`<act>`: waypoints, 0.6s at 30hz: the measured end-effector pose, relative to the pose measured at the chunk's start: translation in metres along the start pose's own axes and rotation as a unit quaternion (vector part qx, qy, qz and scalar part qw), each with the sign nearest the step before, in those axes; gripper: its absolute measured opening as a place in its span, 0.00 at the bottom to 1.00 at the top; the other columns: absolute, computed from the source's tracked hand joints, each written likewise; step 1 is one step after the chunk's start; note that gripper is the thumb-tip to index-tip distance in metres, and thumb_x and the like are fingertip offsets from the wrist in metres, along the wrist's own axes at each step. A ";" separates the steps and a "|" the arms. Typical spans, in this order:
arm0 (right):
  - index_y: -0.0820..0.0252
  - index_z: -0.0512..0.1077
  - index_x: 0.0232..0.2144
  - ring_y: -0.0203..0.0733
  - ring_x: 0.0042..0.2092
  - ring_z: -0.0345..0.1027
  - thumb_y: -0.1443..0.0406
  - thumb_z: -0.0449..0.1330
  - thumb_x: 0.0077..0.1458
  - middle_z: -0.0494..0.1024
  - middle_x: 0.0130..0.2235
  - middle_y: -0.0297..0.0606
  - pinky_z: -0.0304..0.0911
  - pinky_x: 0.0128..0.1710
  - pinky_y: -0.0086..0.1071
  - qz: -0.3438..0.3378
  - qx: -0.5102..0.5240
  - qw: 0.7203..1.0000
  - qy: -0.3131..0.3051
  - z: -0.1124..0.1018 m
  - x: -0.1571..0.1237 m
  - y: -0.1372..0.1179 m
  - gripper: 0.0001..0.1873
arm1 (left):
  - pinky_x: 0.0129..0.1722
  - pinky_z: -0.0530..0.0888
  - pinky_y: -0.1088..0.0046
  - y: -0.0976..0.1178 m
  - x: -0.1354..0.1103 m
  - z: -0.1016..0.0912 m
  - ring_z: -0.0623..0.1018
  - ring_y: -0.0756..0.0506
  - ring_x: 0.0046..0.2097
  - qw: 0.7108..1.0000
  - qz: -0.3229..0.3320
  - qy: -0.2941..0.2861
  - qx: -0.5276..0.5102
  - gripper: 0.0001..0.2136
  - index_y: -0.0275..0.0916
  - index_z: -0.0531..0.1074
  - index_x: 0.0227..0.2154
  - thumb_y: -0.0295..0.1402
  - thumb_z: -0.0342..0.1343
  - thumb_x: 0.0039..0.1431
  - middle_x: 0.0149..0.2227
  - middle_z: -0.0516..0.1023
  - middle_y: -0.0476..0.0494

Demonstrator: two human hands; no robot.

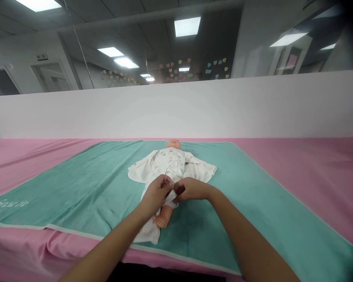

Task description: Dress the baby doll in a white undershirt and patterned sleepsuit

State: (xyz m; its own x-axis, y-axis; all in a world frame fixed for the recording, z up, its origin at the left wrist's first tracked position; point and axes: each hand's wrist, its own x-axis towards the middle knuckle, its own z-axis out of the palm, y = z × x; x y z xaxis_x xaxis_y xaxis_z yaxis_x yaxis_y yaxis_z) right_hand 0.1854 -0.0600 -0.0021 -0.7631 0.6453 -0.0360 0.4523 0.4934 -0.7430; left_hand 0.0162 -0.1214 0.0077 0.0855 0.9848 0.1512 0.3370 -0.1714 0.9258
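"White printed cotton, by the look: a garment (168,161), sleeves spread wide, around a doll (173,145) on its back on the teal blanket (85,184)!"

"And the grip?"

"Narrow on both sides! Left hand (158,192) and right hand (190,188) curl in at the garment, just above the bare leg (166,213). Whether either truly pinches it, I can't tell."

"Light, floppy stuff, I'd guess; creases easily. Fingertips on an edge should do."

"Doll's likely firmer, smooth, maybe slippery where bare. I'd support that leg from beneath. Nothing looks very fragile!"
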 end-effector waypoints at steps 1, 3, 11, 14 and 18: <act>0.60 0.70 0.25 0.34 0.28 0.60 0.54 0.62 0.42 0.69 0.25 0.31 0.54 0.25 0.27 -0.004 0.006 1.000 0.002 0.001 0.001 -0.001 0.15 | 0.27 0.63 0.77 0.001 -0.002 0.000 0.66 0.52 0.27 1.000 0.007 0.017 0.024 0.06 0.38 0.65 0.29 0.35 0.48 0.53 0.25 0.67 0.52; 0.60 0.70 0.26 0.34 0.28 0.61 0.56 0.59 0.46 0.70 0.25 0.32 0.54 0.26 0.27 -0.009 0.033 0.999 0.000 0.002 0.001 -0.002 0.13 | 0.31 0.66 0.75 0.003 -0.007 -0.002 0.69 0.50 0.31 0.995 0.029 0.043 0.080 0.06 0.38 0.67 0.29 0.35 0.49 0.53 0.28 0.69 0.51; 0.62 0.66 0.21 0.31 0.26 0.57 0.56 0.55 0.51 0.66 0.23 0.32 0.56 0.28 0.27 -0.068 0.161 0.983 -0.057 -0.001 -0.002 -0.003 0.16 | 0.32 0.65 0.73 -0.011 -0.030 -0.014 0.68 0.49 0.34 0.934 0.144 0.030 0.325 0.03 0.39 0.65 0.27 0.30 0.48 0.54 0.30 0.68 0.50; 0.63 0.66 0.21 0.31 0.26 0.57 0.59 0.55 0.51 0.66 0.23 0.32 0.56 0.29 0.27 -0.080 0.184 0.977 -0.076 0.000 -0.002 -0.004 0.14 | 0.30 0.63 0.74 -0.014 -0.031 -0.013 0.68 0.49 0.34 0.901 0.147 0.047 0.405 0.03 0.39 0.64 0.28 0.30 0.48 0.55 0.31 0.67 0.49; 0.63 0.68 0.22 0.31 0.26 0.59 0.60 0.56 0.50 0.67 0.22 0.32 0.56 0.28 0.27 -0.068 0.192 0.976 -0.083 0.000 -0.002 -0.004 0.12 | 0.31 0.63 0.73 -0.011 -0.030 -0.010 0.68 0.49 0.33 0.871 0.177 0.026 0.458 0.06 0.38 0.65 0.26 0.28 0.45 0.57 0.31 0.67 0.47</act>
State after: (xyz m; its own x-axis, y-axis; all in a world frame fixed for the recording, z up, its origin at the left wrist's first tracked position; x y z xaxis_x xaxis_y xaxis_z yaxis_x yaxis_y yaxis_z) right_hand 0.1852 -0.0637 0.0013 -0.8823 0.4707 -0.0039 0.1602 0.2925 -0.9428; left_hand 0.0007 -0.1493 -0.0032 0.3011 0.8614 0.4090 0.9068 -0.3913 0.1566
